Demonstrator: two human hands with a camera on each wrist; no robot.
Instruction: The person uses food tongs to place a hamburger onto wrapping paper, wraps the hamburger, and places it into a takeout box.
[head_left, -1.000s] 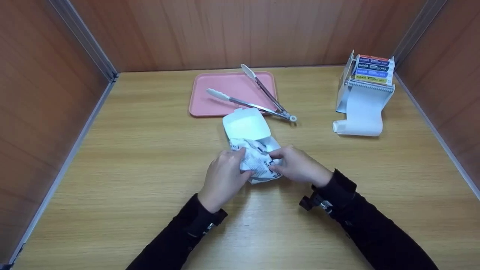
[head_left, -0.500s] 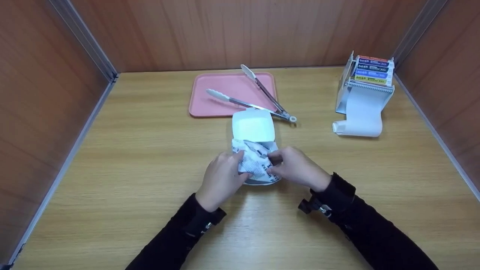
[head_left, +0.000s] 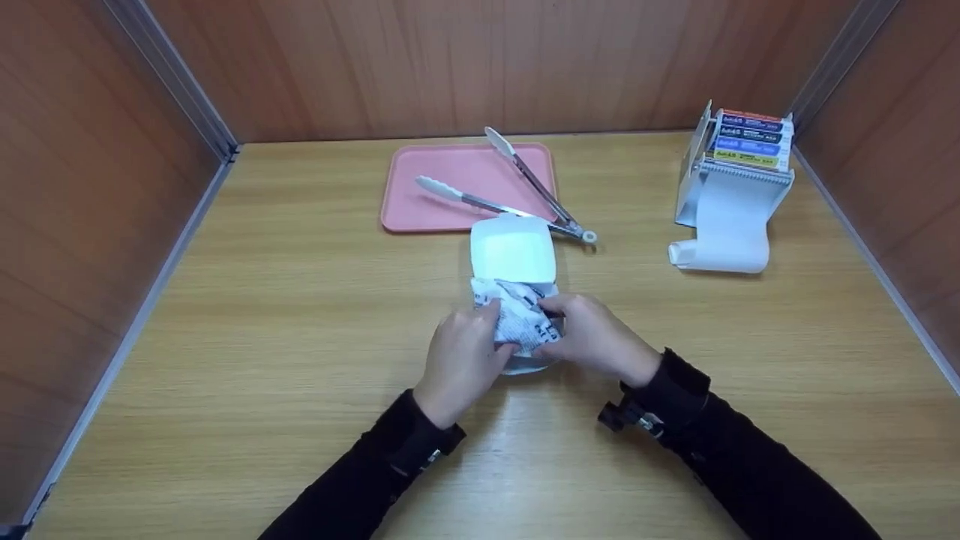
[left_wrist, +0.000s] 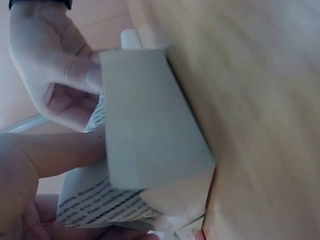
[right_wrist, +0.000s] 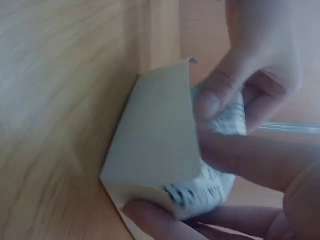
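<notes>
A small white clamshell box stands with its lid folded back toward the tray. In its base sits a bundle wrapped in newsprint-patterned paper, partly covered by my hands. My left hand grips the bundle's left side, thumb near the box's front edge. From the right, my right hand holds the opposite side with thumb and fingers. The left wrist view shows the box's front wall with printed paper behind it. What the paper wraps is hidden.
Behind the box lies a pink tray. Spread metal tongs with white tips rest across it, their hinge end over the table. At the back right stands a dispenser holding small printed boxes, with a white paper roll hanging out. Wooden panels surround the table.
The box has turned from a slant to nearly straight and shifted slightly right. Both hands have stayed on the wrapped bundle, the left moving a little to the right.
</notes>
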